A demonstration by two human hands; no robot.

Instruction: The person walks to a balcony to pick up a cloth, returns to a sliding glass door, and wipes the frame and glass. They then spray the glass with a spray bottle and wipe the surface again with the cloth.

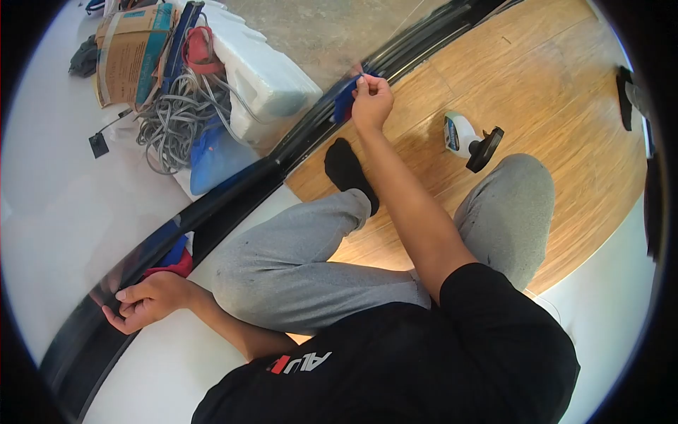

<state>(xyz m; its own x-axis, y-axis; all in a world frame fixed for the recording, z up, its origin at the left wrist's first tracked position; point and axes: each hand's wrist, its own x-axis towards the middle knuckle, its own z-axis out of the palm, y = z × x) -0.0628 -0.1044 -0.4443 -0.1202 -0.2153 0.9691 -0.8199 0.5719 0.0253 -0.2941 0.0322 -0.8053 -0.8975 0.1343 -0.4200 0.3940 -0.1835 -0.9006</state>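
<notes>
My left hand [148, 300] is at the lower left, at a black frame [78, 353] with clear glass. Its fingers are partly curled but apart, with nothing visible in them, and their reflection shows in the glass. Beside its wrist is a blue and red cloth [173, 260], tucked at the frame. Farther up the frame, my right hand [372, 102] has thumb and fingers pinched together at the glass edge. What they hold is too small to make out. Another blue and red cloth [344, 100] rests on the frame just left of that hand.
A white spray bottle [460, 134] with a black trigger lies on the wood-look floor [558, 92]. Beyond the glass are a cardboard box [134, 56], white foam [265, 85], a coiled grey cable [173, 127] and blue plastic [219, 159]. My bent legs are between my arms.
</notes>
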